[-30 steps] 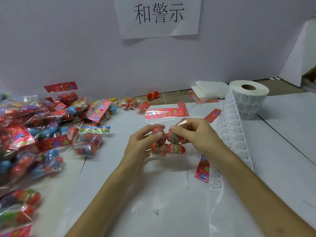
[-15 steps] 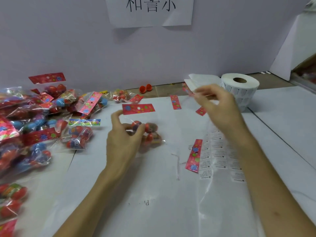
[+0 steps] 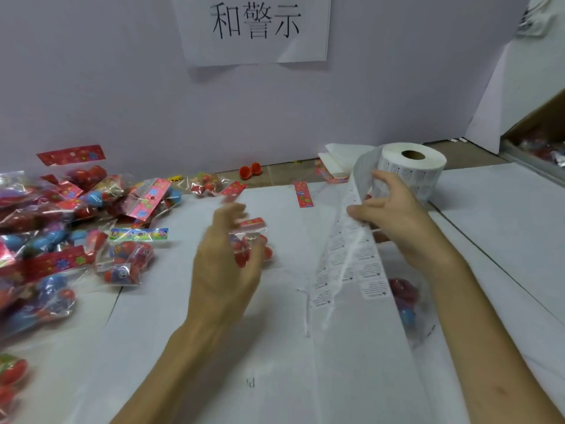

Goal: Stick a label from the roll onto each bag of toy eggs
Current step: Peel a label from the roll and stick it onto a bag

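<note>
My left hand (image 3: 224, 258) is blurred and holds a clear bag of red toy eggs (image 3: 252, 244) with a red header just above the white paper. My right hand (image 3: 389, 214) pinches the loose label strip (image 3: 345, 264) close to the white label roll (image 3: 412, 165), which stands at the back right. The strip curls over my fingers and hangs down onto the table. Another bag of eggs (image 3: 403, 296) lies partly under the strip's end, beside my right forearm.
A big pile of egg bags (image 3: 61, 228) covers the table's left side. Loose red header cards (image 3: 302, 194) and two red egg halves (image 3: 250, 171) lie near the back wall. Folded white paper (image 3: 336, 160) sits behind the roll. A box edge (image 3: 532, 157) is far right.
My right hand left the bag, reached to the roll and now pulls the label strip up and out. My left hand stayed with the bag near the middle of the table.
</note>
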`<state>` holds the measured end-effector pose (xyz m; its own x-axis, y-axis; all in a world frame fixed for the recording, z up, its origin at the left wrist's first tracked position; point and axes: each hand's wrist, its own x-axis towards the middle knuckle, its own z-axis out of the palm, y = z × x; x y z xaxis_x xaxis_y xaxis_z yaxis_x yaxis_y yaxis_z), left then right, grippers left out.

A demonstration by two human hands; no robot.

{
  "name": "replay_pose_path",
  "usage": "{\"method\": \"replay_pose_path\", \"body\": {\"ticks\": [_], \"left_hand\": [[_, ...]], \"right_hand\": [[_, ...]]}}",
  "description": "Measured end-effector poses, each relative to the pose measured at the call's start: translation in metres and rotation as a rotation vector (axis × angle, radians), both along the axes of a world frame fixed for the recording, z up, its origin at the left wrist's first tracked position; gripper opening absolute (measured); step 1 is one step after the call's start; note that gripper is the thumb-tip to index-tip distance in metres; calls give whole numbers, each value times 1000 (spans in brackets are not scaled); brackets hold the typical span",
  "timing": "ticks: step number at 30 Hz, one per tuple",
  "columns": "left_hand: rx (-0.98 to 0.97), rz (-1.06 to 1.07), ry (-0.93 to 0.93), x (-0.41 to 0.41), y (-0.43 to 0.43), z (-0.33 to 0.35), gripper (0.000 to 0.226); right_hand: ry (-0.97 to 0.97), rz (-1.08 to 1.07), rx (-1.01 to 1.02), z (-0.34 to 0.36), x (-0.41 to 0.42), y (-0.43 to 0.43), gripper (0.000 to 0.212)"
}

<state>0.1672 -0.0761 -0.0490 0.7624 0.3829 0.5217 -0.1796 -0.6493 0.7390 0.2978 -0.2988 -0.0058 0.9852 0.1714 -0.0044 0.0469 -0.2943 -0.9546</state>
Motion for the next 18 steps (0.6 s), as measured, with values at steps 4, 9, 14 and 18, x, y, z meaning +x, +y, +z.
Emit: {"method": "replay_pose_path", "body": {"ticks": [4,9,14,18], "left_hand": [[-441,-331,205,-2,-17,6,62],[-704,-492,506,-5,-24,5,74],[-740,-494,426,-4,-24,3,72],[-731,-432,347,-4,-21,4,63]], "right_hand": [[-70,14,171,-1,-4,10,78],[-67,-11,385,2,-6,12,66],[-237,-100,162,-2,-11,19,64],[-630,-22,47,6,-23,19,39]]}}
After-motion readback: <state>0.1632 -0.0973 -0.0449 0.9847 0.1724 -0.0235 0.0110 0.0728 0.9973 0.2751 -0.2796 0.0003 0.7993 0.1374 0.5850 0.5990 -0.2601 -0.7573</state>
